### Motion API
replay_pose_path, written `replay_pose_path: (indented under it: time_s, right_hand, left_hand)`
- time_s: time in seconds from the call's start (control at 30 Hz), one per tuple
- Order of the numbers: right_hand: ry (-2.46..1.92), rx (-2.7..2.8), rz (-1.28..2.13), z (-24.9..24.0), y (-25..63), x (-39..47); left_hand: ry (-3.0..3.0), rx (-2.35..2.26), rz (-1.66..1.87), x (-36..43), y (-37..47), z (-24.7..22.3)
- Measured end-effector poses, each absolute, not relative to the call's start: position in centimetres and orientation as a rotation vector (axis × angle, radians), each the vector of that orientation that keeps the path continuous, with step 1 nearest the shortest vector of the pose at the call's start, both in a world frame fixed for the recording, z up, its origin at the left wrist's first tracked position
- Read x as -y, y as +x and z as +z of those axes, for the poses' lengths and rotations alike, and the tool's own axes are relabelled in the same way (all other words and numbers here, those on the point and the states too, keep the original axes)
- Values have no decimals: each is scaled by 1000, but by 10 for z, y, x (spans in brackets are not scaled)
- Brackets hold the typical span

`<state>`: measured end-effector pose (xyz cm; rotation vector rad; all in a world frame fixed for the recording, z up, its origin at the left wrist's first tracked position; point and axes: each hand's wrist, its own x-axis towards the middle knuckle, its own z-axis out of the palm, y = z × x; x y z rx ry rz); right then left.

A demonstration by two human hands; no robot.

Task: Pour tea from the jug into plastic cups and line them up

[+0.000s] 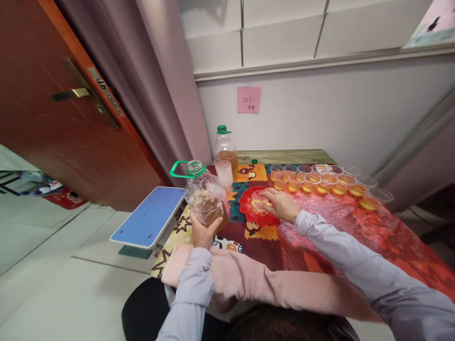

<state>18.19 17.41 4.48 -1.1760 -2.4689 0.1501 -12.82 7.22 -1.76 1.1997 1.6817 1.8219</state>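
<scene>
My left hand (203, 230) grips a large clear jug (205, 199) with a green handle ring and an open mouth, a little amber liquid in it, lifted and tilted above the table's left edge. My right hand (279, 202) holds a small clear plastic cup (260, 201) over a red plate (249, 208) on the colourful patterned tablecloth (259, 232).
Two rows of small cups (320, 182) with yellow liquid line the table's far side. A capped bottle (226, 150) and a stack of empty cups (224, 173) stand at the back left. A blue board (149, 215) sits left of the table, a wooden door (64, 128) beyond.
</scene>
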Motion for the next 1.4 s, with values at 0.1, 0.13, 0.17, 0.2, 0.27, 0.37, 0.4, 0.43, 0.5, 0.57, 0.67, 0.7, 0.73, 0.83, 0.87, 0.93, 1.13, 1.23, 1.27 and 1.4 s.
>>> replay_pose_path:
  time_s: [0.1, 0.13, 0.17, 0.2, 0.27, 0.37, 0.4, 0.43, 0.5, 0.57, 0.67, 0.7, 0.73, 0.83, 0.87, 0.93, 1.13, 1.23, 1.27, 1.4]
  right_hand:
    - [-1132, 2342, 143, 44, 193, -166]
    - [-1145, 2273, 152, 41, 198, -163]
    - [-1180, 2190, 167, 36, 204, -161]
    - [-1240, 2100, 186, 31, 209, -159]
    - [-1428, 1923, 225, 19, 220, -158]
    - [-1710, 1760, 346, 3, 230, -163]
    - [-1759, 1741, 398, -1, 232, -166]
    - [-1786, 1729, 447, -4, 233, -170]
    - [-1797, 1716, 516, -6, 232, -178]
    - [-1795, 1703, 554, -7, 229, -187]
    - [-1781, 1682, 590, -7, 225, -199]
    - [-1774, 1676, 597, -6, 224, -202]
    - [-1765, 1670, 603, -6, 223, -205]
    - [-1734, 1648, 622, -5, 220, -209]
    - [-1722, 1638, 630, -5, 219, -209]
    - [-1699, 1618, 643, -5, 218, -207]
    - [-1621, 1451, 573, 5, 224, -184]
    - [-1395, 1223, 585, 16, 213, -162]
    - [-1318, 1172, 605, 20, 205, -154]
    - [-1147, 1204, 754, 33, 165, -118]
  left_hand:
    - [1219, -1679, 1813, -72, -129, -18]
    - [1225, -1680, 1813, -72, -129, -18]
    - [1228, -1683, 1815, -72, -128, -18]
    - [1230, -1683, 1819, -72, -128, -18]
    - [1230, -1677, 1820, -72, -128, -17]
    - [1215, -1680, 1799, -72, -129, -16]
    - [1211, -1694, 1793, -72, -129, -16]
    - [1211, -1711, 1791, -72, -129, -17]
    - [1218, -1727, 1794, -73, -130, -17]
    - [1227, -1717, 1796, -73, -131, -18]
    - [1217, -1713, 1795, -74, -131, -19]
    - [1212, -1716, 1796, -74, -131, -20]
    - [1210, -1717, 1797, -74, -131, -20]
    - [1228, -1713, 1794, -73, -131, -21]
    - [1233, -1724, 1796, -73, -131, -21]
    - [1231, -1765, 1814, -73, -132, -20]
    - [1335, -1719, 1805, -76, -136, -5]
    - [1338, -1662, 1796, -81, -139, 1]
    - [1308, -1665, 1793, -82, -140, 3]
    - [1196, -1717, 1776, -78, -138, 18]
